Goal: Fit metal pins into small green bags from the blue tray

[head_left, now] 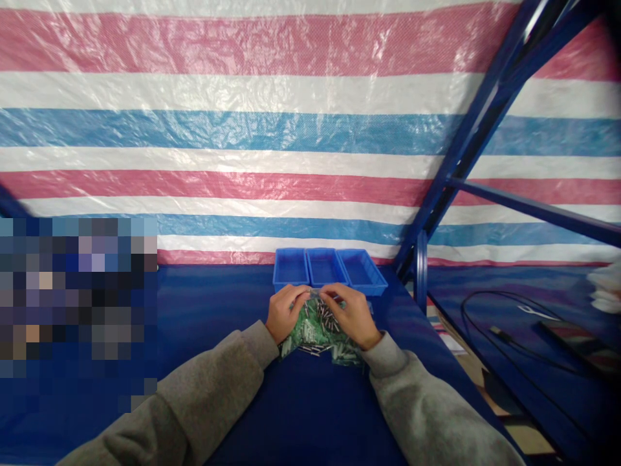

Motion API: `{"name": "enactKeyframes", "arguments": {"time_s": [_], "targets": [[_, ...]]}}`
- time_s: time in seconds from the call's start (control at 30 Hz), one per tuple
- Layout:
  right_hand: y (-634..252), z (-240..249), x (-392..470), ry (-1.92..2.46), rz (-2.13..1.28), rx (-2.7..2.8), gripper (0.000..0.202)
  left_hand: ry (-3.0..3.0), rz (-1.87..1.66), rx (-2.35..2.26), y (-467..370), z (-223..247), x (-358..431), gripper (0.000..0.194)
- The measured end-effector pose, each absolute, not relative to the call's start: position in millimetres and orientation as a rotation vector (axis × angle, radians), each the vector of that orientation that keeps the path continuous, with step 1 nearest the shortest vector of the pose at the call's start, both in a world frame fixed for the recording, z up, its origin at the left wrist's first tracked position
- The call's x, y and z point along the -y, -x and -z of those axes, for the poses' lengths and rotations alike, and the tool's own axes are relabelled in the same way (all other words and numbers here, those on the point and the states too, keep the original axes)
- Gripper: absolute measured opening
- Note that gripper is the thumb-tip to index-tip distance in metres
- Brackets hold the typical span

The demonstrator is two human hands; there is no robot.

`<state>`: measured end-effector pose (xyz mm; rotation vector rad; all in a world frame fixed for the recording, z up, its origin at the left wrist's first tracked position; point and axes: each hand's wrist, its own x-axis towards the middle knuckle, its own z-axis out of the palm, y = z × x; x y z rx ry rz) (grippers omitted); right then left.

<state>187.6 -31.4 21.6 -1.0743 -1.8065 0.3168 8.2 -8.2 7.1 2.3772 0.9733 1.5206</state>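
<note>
My left hand (287,312) and my right hand (350,314) are close together, each with thumb and fingers pinched. Between the fingertips shows the edge of a small clear plastic bag (314,294), gripped from both sides. Below lie green-tinted plastic bags (307,330) and a heap of thin metal pins or screws (328,318), too small to tell which. Some loose metal pieces (314,350) lie at the near side of the bags. Just beyond my hands stand three blue bins (324,285) in a row.
Everything lies on a dark blue table (218,291). A blue metal frame post (460,155) rises at the right, by a second table with a black cable (485,346). Behind hangs a striped plastic sheet (242,129). The left side is blurred out.
</note>
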Motion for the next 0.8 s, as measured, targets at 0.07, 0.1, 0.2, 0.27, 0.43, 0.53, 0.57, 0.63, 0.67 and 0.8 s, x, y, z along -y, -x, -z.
{"name": "enactKeyframes", "arguments": {"time_s": [0.07,0.1,0.2,0.27,0.43,0.53,0.57,0.63,0.67,0.8], "targets": [[-187.5,-21.2,31.2,1.072,-0.319,1.812,0.014,-2.368,-1.531,-0.984,-8.3,-6.8,8.7,0.018],[-187.4,-21.1,31.1,1.071,-0.320,1.814,0.014,-2.361,-1.537,-0.990,-8.3,-6.7,8.9,0.018],[-187.4,-21.1,30.9,1.066,-0.318,1.815,0.016,-2.327,-1.573,-0.999,-8.4,-6.2,9.2,0.020],[-187.6,-21.3,30.8,1.067,-0.312,1.817,0.016,-2.304,-1.601,-0.991,-8.5,-5.6,8.9,0.021],[-188.4,-20.8,31.1,1.079,-0.310,1.813,0.016,-2.271,-1.632,-0.947,-9.0,-3.7,7.3,0.026],[-188.3,-21.2,32.1,1.103,-0.324,1.785,0.015,-2.260,-1.631,-0.928,-9.4,-3.5,7.1,0.026],[-188.2,-21.7,32.6,1.109,-0.333,1.773,0.015,-2.259,-1.630,-0.924,-9.5,-3.7,7.1,0.026],[-188.0,-23.4,33.8,1.117,-0.355,1.747,0.018,-2.262,-1.625,-0.926,-9.5,-4.2,7.2,0.026],[-187.8,-24.4,34.4,1.116,-0.365,1.736,0.020,-2.267,-1.621,-0.933,-9.5,-4.4,7.3,0.025],[-187.1,-27.5,36.1,1.104,-0.368,1.726,0.019,-2.280,-1.618,-0.968,-9.0,-4.0,7.2,0.022]]}}
